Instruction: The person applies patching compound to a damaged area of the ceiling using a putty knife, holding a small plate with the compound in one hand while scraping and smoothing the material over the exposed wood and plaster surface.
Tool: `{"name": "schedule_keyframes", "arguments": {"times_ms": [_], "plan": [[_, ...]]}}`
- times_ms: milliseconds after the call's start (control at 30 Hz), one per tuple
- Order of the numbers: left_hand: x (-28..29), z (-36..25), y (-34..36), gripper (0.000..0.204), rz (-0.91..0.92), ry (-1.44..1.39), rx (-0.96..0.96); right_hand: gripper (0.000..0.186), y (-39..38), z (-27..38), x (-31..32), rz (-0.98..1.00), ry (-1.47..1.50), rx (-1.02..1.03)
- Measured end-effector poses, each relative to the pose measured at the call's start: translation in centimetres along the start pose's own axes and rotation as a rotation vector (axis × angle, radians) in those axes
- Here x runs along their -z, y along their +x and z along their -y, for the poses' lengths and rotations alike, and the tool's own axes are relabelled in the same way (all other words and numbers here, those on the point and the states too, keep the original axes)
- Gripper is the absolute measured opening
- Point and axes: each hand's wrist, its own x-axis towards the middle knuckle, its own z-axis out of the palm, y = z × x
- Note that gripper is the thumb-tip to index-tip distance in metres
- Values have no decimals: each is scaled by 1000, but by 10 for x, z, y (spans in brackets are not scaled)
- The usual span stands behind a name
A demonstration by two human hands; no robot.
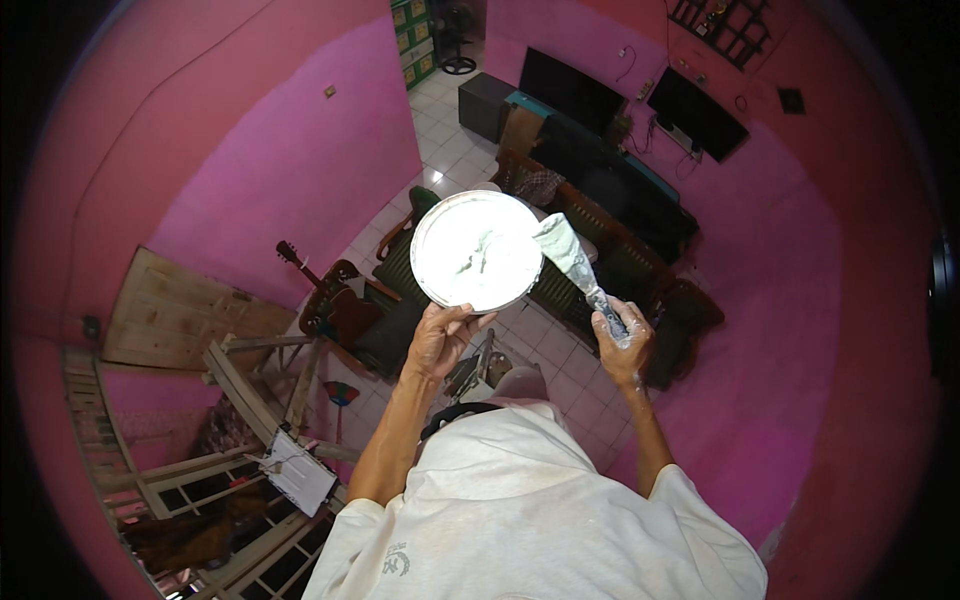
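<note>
My left hand (pixel 442 335) grips the near rim of a round metal pan (pixel 432 222) filled with white putty (pixel 480 255). My right hand (pixel 622 338) is closed on the handle of a putty knife (pixel 572 258), whose broad blade is smeared with white putty. The blade tip sits at the pan's right edge. Both hands are held up high above the room.
Far below are a tiled floor (pixel 440 130), dark wooden chairs (pixel 400 270), a guitar (pixel 320 290), two flat screens (pixel 695 110), a fan (pixel 458 45) and a wooden ladder (pixel 260 400). Pink walls (pixel 290 150) surround everything; a wooden door (pixel 180 315) is at left.
</note>
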Motion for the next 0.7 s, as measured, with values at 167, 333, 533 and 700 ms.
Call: {"name": "schedule_keyframes", "arguments": {"times_ms": [167,333,533,700], "plan": [[-4,2,-4,59,-2,9,3,23,-6,5,-23,20,176,-91],[-9,-1,-8,63,-3,59,-19,25,-6,12,-28,97,366,-284],[-2,8,-4,58,-40,124,-63,25,-14,3,-34,175,846,-499],[9,6,-24,67,13,77,-127,28,5,5,-17,225,1038,-494]]}}
